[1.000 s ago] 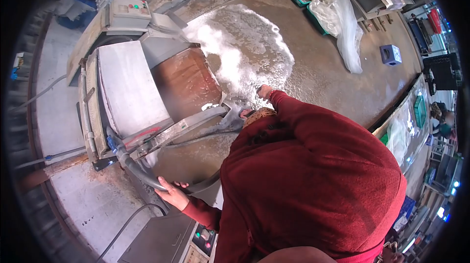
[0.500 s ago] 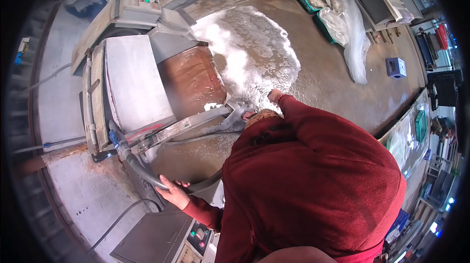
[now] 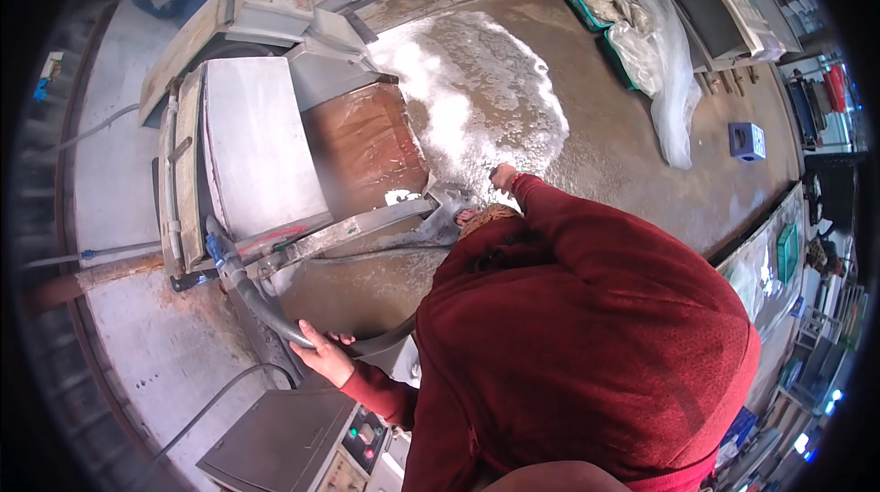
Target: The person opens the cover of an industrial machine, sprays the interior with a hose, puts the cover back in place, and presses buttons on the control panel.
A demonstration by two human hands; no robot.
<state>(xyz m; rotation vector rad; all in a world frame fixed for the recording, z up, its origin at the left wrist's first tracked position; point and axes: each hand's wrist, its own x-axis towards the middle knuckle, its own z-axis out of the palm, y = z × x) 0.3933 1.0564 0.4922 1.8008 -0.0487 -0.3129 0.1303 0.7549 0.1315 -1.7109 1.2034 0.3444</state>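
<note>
Grey hose [image 3: 260, 305], lying toward eight o'clock, is held at its curve by the left hand [image 3: 328, 363] at seven o'clock, with fingers bent about it and partly hidden. Near the centre, toward two o'clock, the right hand [image 3: 502, 178] is stretched out, fingers curled in; whether anything is pinched cannot be told. White foam [image 3: 448, 105] at twelve o'clock is already spread over part of the brown floor [image 3: 605, 158]; how much is left to do cannot be judged.
</note>
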